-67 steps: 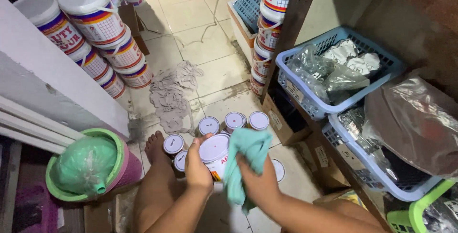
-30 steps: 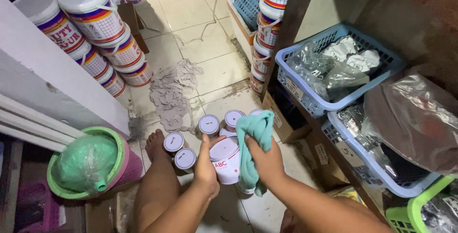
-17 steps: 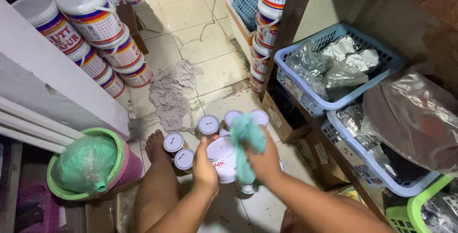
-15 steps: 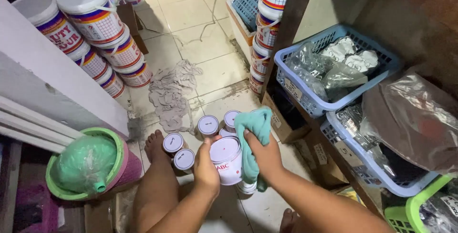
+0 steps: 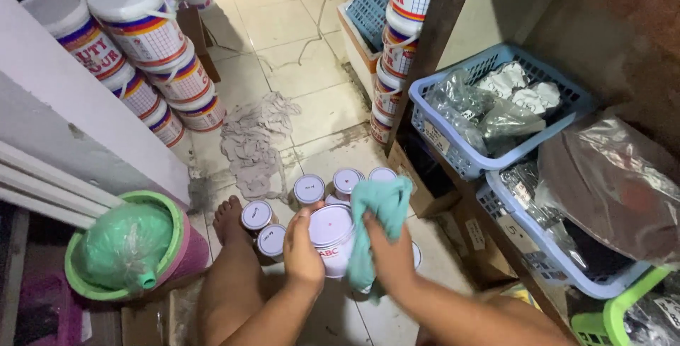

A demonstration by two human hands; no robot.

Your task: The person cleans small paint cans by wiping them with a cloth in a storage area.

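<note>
Head view, the only one: the left hand [image 5: 303,255] is wrapped round the side of a white round tin with a pale lid and red lettering [image 5: 331,236], fingers curled closed on its wall, thumb up near the rim; the tin is held off the floor, just above the person's knees, over a cluster of small white-lidded tins [image 5: 309,189] standing on the tiles. The right hand [image 5: 392,257] is closed on a bunched teal cloth [image 5: 375,224], pressing it against the tin's right side and over part of the lid. Risks, as a judgement: the tin is carried by one hand alone while the other pushes sideways through the cloth, so a hard rub could twist it out of the grip and drop it onto the small tins below, or onto the bare foot [image 5: 230,220] just beside them; if the lid is not seated, pressure at the rim might lift it. A trailing cloth end could also catch a small tin and tip it. Surface: pale ceramic floor tiles [image 5: 304,70], grimy along the joints, with a crumpled grey rag [image 5: 255,140] lying near. Room: narrow storage aisle; stacked white plastic pails with coloured bands [image 5: 152,55] to the left, a green-rimmed basin holding a green bag [image 5: 127,243] below them, wooden shelving on the right with blue plastic baskets of bagged parts [image 5: 496,109].
</note>
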